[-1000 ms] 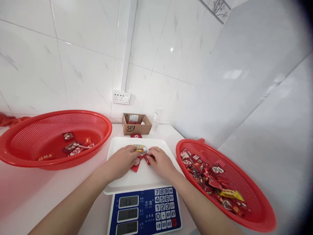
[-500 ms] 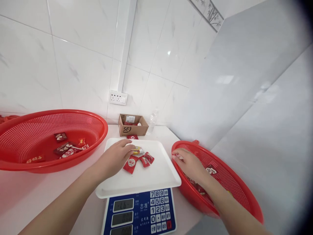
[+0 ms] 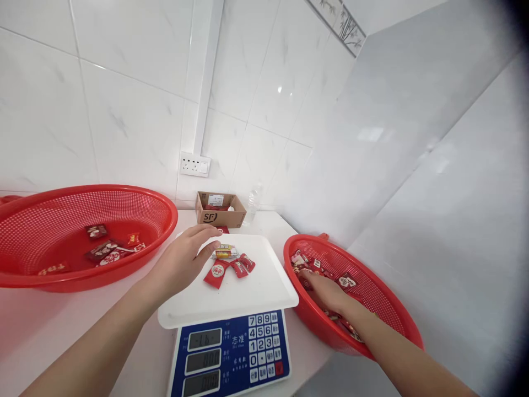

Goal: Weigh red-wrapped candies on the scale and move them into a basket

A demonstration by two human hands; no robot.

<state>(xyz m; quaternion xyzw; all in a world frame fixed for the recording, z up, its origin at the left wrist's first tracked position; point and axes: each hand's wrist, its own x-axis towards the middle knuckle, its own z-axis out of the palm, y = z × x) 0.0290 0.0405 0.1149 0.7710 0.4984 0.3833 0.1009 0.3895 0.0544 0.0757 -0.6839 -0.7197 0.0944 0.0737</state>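
My left hand (image 3: 188, 263) hovers over the left side of a white tray (image 3: 252, 295), its fingers stretched out and holding nothing I can see. Just right of its fingertips lies a yellow-and-white wrapped snack (image 3: 225, 252). Near that are a larger red packet (image 3: 216, 274) and small red wrapped pieces (image 3: 239, 268). The tray sits on a blue digital scale (image 3: 231, 353). My right hand (image 3: 326, 291) reaches down into the right red basket (image 3: 384, 292), fingertips among several red and white snack packets (image 3: 346, 281). Whether those fingers grip a packet is hidden.
A second red mesh basket (image 3: 136, 198) on the left holds a few dark and red packets (image 3: 100, 251). Behind the tray stand a small cardboard box (image 3: 223, 218) and a clear plastic bottle (image 3: 253, 203). A tiled wall with a socket (image 3: 195, 164) closes off the back.
My right hand has gone from the near rim of the right basket down into its packets. My left hand has shifted slightly left and up off the packets. The view has turned slightly.
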